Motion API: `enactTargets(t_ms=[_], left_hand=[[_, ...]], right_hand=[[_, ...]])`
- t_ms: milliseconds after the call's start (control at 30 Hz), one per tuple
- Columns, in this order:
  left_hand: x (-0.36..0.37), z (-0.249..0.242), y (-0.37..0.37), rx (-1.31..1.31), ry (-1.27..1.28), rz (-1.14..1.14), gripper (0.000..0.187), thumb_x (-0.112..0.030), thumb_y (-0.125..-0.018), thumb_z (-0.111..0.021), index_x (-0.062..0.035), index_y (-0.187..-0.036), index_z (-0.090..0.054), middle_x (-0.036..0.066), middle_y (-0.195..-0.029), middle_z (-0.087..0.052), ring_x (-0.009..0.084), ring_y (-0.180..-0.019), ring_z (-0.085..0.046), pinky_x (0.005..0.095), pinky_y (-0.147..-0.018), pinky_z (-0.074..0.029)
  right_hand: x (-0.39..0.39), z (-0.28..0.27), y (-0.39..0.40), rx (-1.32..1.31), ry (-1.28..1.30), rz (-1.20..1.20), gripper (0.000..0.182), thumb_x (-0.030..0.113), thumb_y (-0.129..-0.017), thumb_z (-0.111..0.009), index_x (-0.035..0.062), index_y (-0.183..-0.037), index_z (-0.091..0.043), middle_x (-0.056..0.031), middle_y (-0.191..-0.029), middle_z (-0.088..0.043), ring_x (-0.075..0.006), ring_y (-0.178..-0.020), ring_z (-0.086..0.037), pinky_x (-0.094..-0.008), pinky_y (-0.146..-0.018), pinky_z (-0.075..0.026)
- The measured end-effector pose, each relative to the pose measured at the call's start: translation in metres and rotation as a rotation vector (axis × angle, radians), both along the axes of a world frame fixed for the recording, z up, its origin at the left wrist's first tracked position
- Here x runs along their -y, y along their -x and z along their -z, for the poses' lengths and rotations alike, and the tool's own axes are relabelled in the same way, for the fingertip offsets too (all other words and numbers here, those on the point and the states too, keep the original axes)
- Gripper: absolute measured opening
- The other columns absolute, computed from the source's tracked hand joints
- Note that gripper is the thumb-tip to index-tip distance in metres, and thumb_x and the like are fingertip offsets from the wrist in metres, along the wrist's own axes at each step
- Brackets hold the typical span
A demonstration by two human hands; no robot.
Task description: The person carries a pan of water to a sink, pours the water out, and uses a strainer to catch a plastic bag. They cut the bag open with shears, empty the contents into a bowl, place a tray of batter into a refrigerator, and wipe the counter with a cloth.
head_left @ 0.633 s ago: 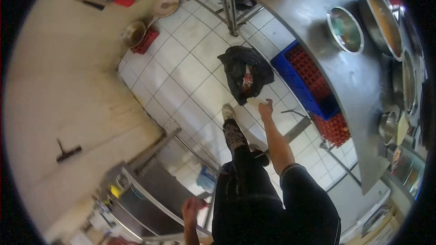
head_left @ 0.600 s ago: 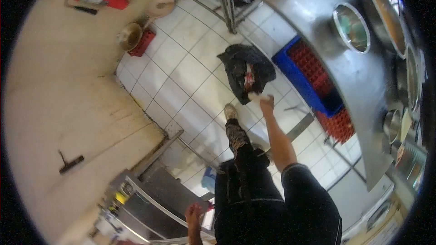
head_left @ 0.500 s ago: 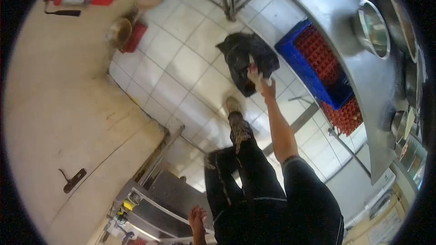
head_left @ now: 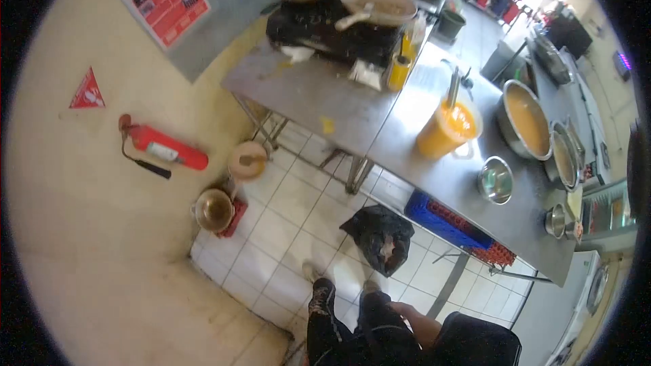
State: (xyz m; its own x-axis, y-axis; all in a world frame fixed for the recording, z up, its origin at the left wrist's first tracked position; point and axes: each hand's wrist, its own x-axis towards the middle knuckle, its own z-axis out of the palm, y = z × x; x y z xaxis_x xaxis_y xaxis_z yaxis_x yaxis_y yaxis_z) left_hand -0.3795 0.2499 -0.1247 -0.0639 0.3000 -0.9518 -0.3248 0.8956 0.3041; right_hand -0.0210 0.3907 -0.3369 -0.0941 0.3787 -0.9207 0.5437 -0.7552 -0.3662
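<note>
A black plastic bag (head_left: pixel 369 230) stands open on the tiled floor ahead of my feet. Something pale and crumpled (head_left: pixel 388 247) shows inside its mouth; I cannot make out what it is. My right hand (head_left: pixel 405 310) is low beside my thigh, apart from the bag, its fingers blurred and mostly hidden. My left hand is out of view.
A steel table holds a tub of orange liquid (head_left: pixel 444 132), a small metal bowl (head_left: pixel 496 181), large bowls (head_left: pixel 524 118) and a stove (head_left: pixel 332 30). Below are a blue crate (head_left: pixel 444 220) and red egg trays (head_left: pixel 494 255). Pots (head_left: pixel 214 210) and a fire extinguisher (head_left: pixel 169 149) are left.
My right hand has drawn back from the bag to my thigh, and the pale thing now lies in the bag. My left hand has left the view. The camera has tilted up toward the table.
</note>
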Motion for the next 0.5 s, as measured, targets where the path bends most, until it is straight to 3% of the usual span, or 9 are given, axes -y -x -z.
enactTargets(t_ms=[133, 233, 300, 333, 367, 400, 433, 500], left_hand=[[-0.105, -0.061, 0.087, 0.046, -0.266, 0.283, 0.042, -0.041, -0.1, -0.044, -0.0051, -0.11, -0.063, 0.007, -0.106, -0.066, 0.0195, -0.098, -0.061, 0.0341, -0.08, -0.051], [-0.17, -0.095, 0.133, 0.143, -0.343, 0.469, 0.041, -0.04, -0.099, -0.044, -0.0053, -0.108, -0.063, 0.007, -0.107, -0.066, 0.0201, -0.1, -0.062, 0.0349, -0.081, -0.051], [-0.209, -0.106, 0.156, 0.194, -0.308, 0.552, 0.04, -0.039, -0.099, -0.044, -0.0054, -0.107, -0.064, 0.007, -0.108, -0.066, 0.0204, -0.102, -0.062, 0.0354, -0.081, -0.051], [-0.232, -0.109, 0.164, 0.206, -0.244, 0.574, 0.04, -0.039, -0.099, -0.044, -0.0055, -0.107, -0.064, 0.007, -0.108, -0.067, 0.0206, -0.103, -0.062, 0.0357, -0.081, -0.051], [-0.257, -0.106, 0.174, 0.21, -0.127, 0.583, 0.039, -0.038, -0.099, -0.044, -0.006, -0.109, -0.063, 0.008, -0.11, -0.066, 0.0208, -0.104, -0.061, 0.0358, -0.081, -0.051], [-0.283, -0.102, 0.183, 0.212, -0.009, 0.59, 0.037, -0.037, -0.098, -0.045, -0.0065, -0.11, -0.062, 0.009, -0.111, -0.066, 0.0209, -0.105, -0.061, 0.036, -0.08, -0.051], [-0.309, -0.068, 0.199, 0.146, 0.146, 0.568, 0.036, -0.036, -0.098, -0.045, -0.0074, -0.113, -0.061, 0.01, -0.111, -0.065, 0.0214, -0.104, -0.061, 0.0362, -0.08, -0.051], [-0.363, -0.015, 0.225, 0.071, 0.134, 0.395, 0.035, -0.035, -0.097, -0.048, -0.0085, -0.117, -0.059, 0.011, -0.111, -0.065, 0.0226, -0.104, -0.061, 0.0375, -0.08, -0.05]], right_hand=[[-0.025, -0.025, 0.045, -0.175, 0.064, 0.167, 0.042, 0.025, -0.089, -0.061, 0.0061, -0.126, -0.058, -0.006, -0.128, -0.058, -0.0203, -0.115, -0.054, -0.0375, -0.099, -0.042], [-0.053, 0.027, 0.054, -0.436, 0.066, 0.431, 0.034, 0.017, -0.089, -0.063, 0.007, -0.122, -0.064, -0.0035, -0.126, -0.06, -0.0194, -0.114, -0.055, -0.0363, -0.098, -0.043], [-0.109, -0.075, 0.08, -0.287, -0.052, 0.18, 0.034, 0.024, -0.091, -0.062, 0.0043, -0.119, -0.065, -0.0061, -0.119, -0.063, -0.0194, -0.109, -0.056, -0.0358, -0.093, -0.045], [-0.152, -0.163, 0.1, -0.189, -0.092, 0.068, 0.035, 0.027, -0.092, -0.061, 0.003, -0.117, -0.065, -0.0074, -0.116, -0.065, -0.0194, -0.107, -0.057, -0.0355, -0.091, -0.045], [-0.186, -0.224, 0.114, -0.144, -0.128, 0.026, 0.037, 0.03, -0.093, -0.061, 0.0016, -0.116, -0.066, -0.0088, -0.112, -0.066, -0.0194, -0.105, -0.058, -0.0353, -0.089, -0.046], [-0.21, -0.268, 0.127, -0.089, -0.057, 0.209, 0.044, 0.039, -0.092, -0.062, 0.0015, -0.115, -0.066, -0.0105, -0.109, -0.067, -0.0202, -0.1, -0.059, -0.0347, -0.085, -0.048], [-0.227, -0.274, 0.13, -0.09, -0.126, 0.208, 0.046, 0.042, -0.092, -0.062, 0.0016, -0.115, -0.066, -0.0104, -0.109, -0.067, -0.0209, -0.099, -0.06, -0.035, -0.085, -0.048], [-0.27, -0.281, 0.136, -0.122, -0.304, 0.278, 0.05, 0.045, -0.092, -0.062, 0.0013, -0.116, -0.065, -0.0101, -0.109, -0.068, -0.0212, -0.099, -0.061, -0.035, -0.086, -0.049]])
